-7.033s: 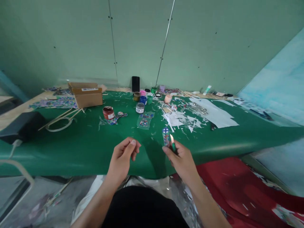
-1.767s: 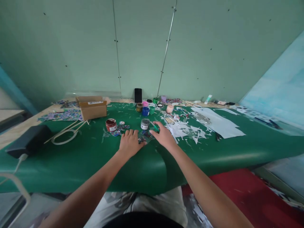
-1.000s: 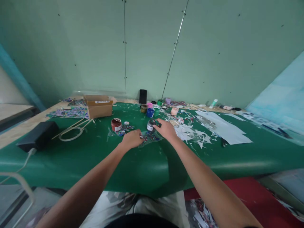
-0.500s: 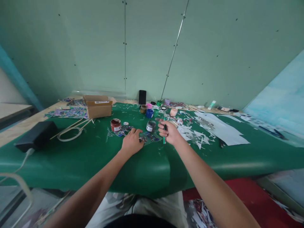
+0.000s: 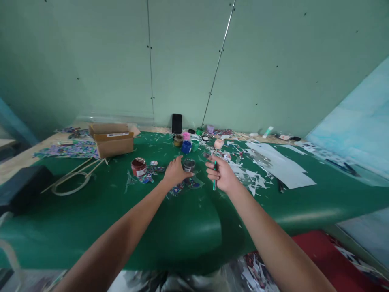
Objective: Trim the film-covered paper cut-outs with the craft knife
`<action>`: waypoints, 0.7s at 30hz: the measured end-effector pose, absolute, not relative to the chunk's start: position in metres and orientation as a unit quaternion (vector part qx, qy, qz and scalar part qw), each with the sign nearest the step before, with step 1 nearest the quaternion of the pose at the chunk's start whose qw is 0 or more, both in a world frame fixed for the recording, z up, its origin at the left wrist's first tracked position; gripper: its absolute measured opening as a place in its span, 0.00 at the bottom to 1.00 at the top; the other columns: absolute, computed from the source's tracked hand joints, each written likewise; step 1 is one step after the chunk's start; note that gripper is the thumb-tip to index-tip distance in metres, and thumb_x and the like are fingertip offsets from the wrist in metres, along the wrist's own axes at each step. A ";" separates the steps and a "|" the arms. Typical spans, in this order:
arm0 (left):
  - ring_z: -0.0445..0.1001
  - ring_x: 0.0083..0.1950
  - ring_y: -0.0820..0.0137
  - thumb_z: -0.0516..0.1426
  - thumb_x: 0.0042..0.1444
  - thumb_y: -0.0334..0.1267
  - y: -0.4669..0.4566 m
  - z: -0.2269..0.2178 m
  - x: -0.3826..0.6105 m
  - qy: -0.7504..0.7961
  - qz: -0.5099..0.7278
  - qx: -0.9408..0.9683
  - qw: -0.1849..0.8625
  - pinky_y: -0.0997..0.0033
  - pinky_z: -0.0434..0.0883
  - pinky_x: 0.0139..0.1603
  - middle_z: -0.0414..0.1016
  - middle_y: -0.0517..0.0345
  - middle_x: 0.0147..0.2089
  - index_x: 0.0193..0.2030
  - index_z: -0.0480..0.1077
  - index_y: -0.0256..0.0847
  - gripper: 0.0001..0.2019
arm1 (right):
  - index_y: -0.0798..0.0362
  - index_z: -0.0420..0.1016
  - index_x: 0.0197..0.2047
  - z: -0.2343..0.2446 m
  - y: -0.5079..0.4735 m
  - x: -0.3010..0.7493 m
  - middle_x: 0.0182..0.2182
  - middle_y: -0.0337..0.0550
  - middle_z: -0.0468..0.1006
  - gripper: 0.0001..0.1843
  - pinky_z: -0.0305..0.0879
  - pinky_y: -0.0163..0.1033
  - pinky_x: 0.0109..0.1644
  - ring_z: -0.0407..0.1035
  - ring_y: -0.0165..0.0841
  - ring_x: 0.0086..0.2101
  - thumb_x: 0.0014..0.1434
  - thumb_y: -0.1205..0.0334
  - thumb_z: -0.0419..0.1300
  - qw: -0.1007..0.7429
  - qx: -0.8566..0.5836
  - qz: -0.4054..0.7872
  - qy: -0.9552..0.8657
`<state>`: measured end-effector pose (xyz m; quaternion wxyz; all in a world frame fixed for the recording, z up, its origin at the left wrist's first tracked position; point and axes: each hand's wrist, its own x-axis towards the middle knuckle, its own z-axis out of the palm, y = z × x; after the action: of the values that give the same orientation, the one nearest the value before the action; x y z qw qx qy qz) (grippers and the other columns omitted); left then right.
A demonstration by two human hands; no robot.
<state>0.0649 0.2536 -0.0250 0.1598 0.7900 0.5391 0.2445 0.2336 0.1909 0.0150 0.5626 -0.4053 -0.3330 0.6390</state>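
My left hand [image 5: 175,172] is spread with its thumb and fingers apart at the left side of a small clear jar of dark paint [image 5: 189,164]. Whether the fingers touch the jar is unclear. Beneath and in front of it lies a clear plastic piece with colourful patterned bits [image 5: 191,183]. To the right, my right hand [image 5: 221,173] is closed around a slim green-handled paintbrush [image 5: 214,176], held above the green table cover; its tip is blurred. A jar of dark red paint [image 5: 139,167] stands left of my left hand, on more patterned bits [image 5: 148,177].
Several paint jars, including a blue one [image 5: 186,147] and a peach one [image 5: 219,143], stand farther back near a black phone [image 5: 176,123]. White paper scraps [image 5: 252,176] and a sheet [image 5: 285,170] lie right. A cardboard box [image 5: 114,145], sticks and a black box [image 5: 26,184] are left.
My left hand has moved from the plastic piece up and forward to the dark paint jar. My right hand keeps the paintbrush, shifted slightly right. The camera view has tilted and shifted a little.
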 end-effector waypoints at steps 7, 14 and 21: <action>0.74 0.55 0.57 0.66 0.48 0.34 0.271 -0.026 0.070 0.513 0.242 0.797 0.207 0.61 0.70 0.53 0.75 0.52 0.55 0.54 0.68 0.45 0.25 | 0.50 0.64 0.37 -0.003 0.200 0.241 0.22 0.32 0.73 0.14 0.37 0.25 0.14 0.43 0.17 0.13 0.48 0.66 0.63 0.563 -0.481 0.604 -0.294; 0.73 0.56 0.58 0.64 0.51 0.32 0.306 -0.021 0.082 0.518 0.259 0.786 0.217 0.63 0.72 0.51 0.71 0.53 0.58 0.57 0.66 0.47 0.26 | 0.50 0.62 0.37 -0.001 0.209 0.261 0.22 0.32 0.72 0.14 0.37 0.26 0.15 0.42 0.17 0.13 0.46 0.66 0.60 0.552 -0.514 0.602 -0.260; 0.74 0.55 0.55 0.63 0.55 0.39 0.330 -0.020 0.108 0.507 0.226 0.801 0.225 0.61 0.72 0.49 0.68 0.52 0.60 0.61 0.63 0.49 0.27 | 0.50 0.64 0.37 -0.005 0.208 0.277 0.22 0.32 0.71 0.15 0.37 0.27 0.15 0.42 0.17 0.13 0.48 0.60 0.64 0.526 -0.541 0.598 -0.272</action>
<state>0.1075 0.3300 -0.0201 0.2254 0.8005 0.5074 0.2256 0.2769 0.2082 -0.0051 0.5259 -0.5407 -0.2719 0.5976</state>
